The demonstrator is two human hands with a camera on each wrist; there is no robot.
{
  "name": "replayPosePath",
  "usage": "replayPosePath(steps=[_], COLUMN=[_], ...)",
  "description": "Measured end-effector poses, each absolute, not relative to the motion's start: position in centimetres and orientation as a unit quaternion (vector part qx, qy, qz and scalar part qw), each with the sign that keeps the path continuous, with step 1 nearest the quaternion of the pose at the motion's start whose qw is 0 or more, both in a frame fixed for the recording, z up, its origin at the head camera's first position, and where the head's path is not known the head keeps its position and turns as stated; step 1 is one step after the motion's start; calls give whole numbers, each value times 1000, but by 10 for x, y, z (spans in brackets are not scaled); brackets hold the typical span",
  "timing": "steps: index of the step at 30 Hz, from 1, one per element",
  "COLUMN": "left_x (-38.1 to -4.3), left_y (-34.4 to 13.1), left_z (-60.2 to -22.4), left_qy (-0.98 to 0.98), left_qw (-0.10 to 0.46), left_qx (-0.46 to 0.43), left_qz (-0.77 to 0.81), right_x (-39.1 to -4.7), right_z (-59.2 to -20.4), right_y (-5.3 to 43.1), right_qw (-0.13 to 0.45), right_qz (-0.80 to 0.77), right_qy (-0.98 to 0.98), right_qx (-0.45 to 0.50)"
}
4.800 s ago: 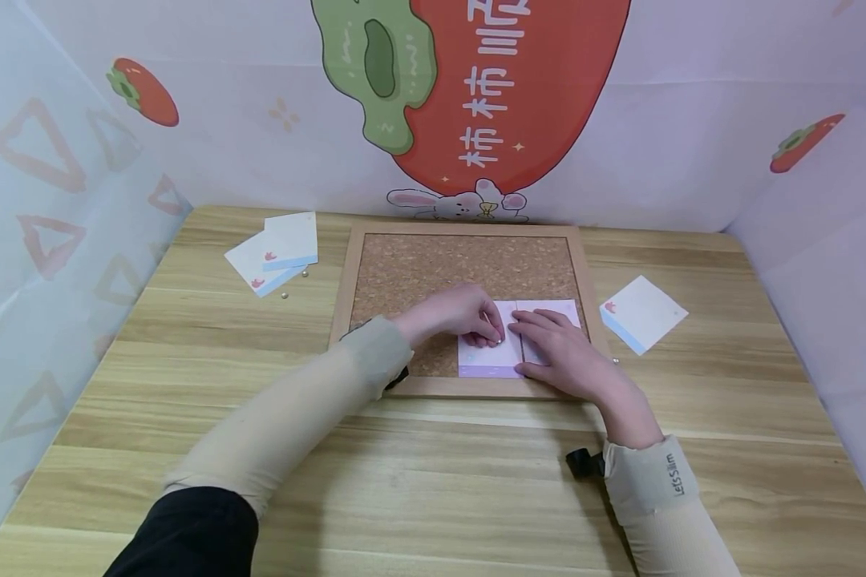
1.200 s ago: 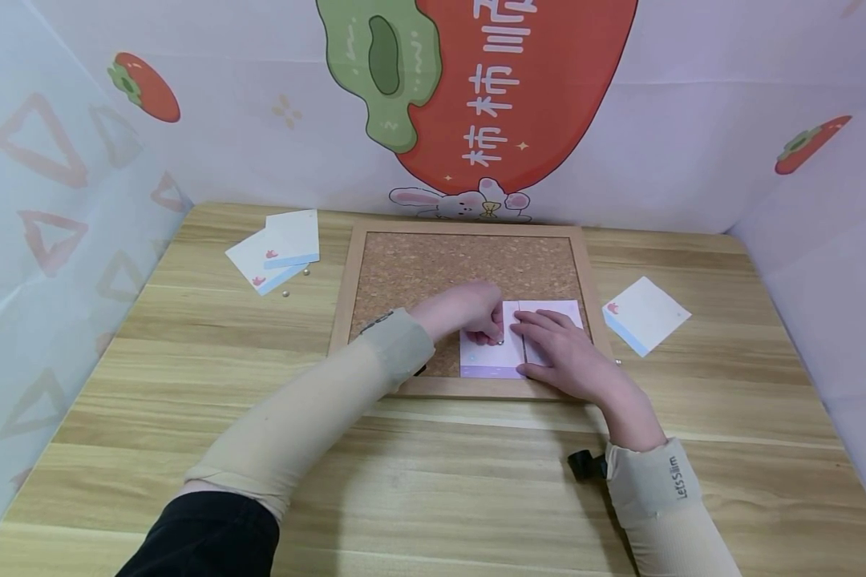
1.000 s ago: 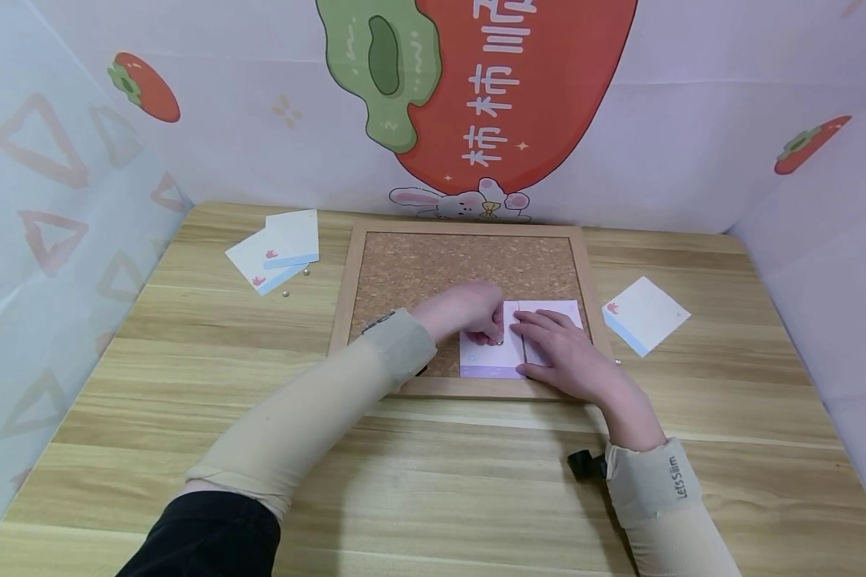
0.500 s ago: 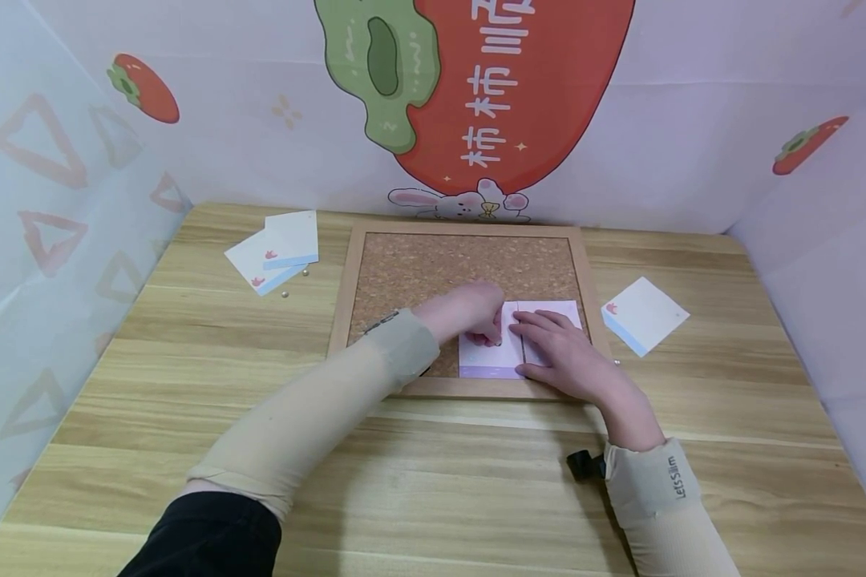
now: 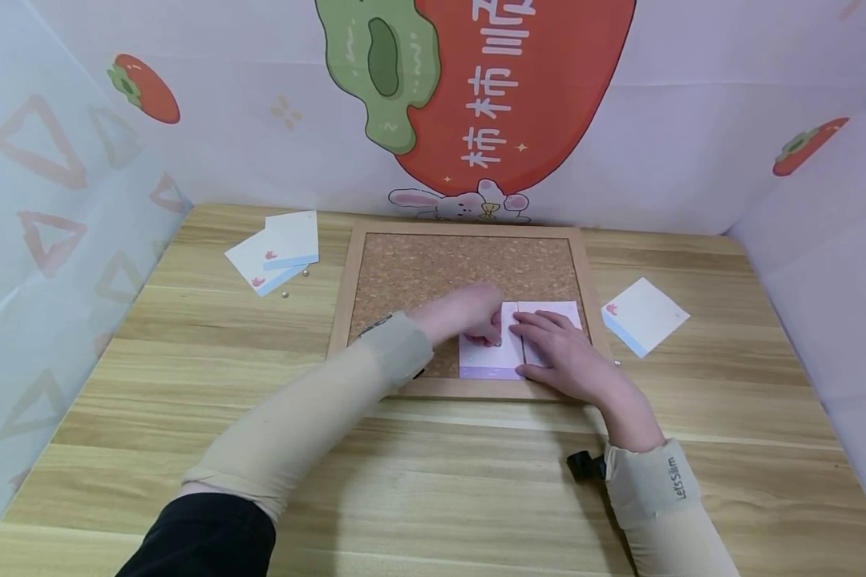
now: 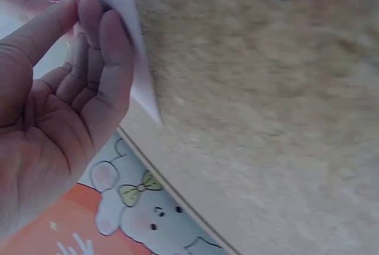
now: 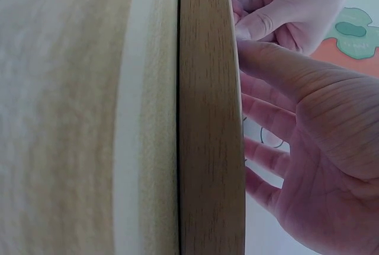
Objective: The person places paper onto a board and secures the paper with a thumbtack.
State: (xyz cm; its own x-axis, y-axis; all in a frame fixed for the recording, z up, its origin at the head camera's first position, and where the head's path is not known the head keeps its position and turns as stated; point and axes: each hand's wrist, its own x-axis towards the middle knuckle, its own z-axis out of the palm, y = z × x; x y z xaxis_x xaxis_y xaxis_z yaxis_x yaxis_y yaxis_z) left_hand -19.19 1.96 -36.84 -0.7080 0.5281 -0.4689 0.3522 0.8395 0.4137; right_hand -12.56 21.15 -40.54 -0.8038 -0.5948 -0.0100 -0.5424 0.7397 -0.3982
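A wood-framed corkboard (image 5: 433, 260) lies on the table with two white-and-lilac sheets of notepaper side by side at its lower right. My left hand (image 5: 476, 311) is over the left sheet (image 5: 485, 362), thumb and fingertips pinching a tiny silver thumbtack (image 5: 499, 344) against it; the fingers mostly hide the tack. In the left wrist view, thumb and index fingertips meet at the paper (image 6: 144, 86), the other fingers bent behind them. My right hand (image 5: 566, 354) rests with spread fingers on the right sheet (image 5: 566, 309), its fingertips at the seam between both sheets.
Two overlapping white-and-blue notes (image 5: 291, 238) lie left of the board, with two small silver tacks (image 5: 285, 295) near them. Another such note (image 5: 645, 316) lies to the right, and a small silver tack (image 5: 617, 363) is beside the frame. A printed cloth backdrop (image 5: 664, 160) stands behind the table.
Since the earliest frame, my left wrist has turned and risen, and its forearm has shifted right, fingers staying at the same spot on the left sheet. My right hand has stayed in place.
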Motion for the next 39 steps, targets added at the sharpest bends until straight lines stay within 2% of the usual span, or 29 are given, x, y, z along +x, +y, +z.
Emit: replayPosePath(steps=[5, 17, 28, 39], left_x=[-193, -185, -177, -170], left_y=[11, -8, -36, -65], left_z=[-375, -379, -377, -375], left_qy=[900, 898, 895, 897], left_qw=[295, 251, 237, 189], left_qx=[250, 284, 277, 272], left_qz=[202, 223, 259, 293], right_x=[-126, -125, -124, -125], right_z=[-405, -405, -404, -404], right_y=[212, 211, 212, 211], right_qw=[64, 62, 66, 73], right_qz=[-190, -194, -190, -191], right_qy=[930, 929, 931, 931], right_qx=[-308, -308, -305, -302])
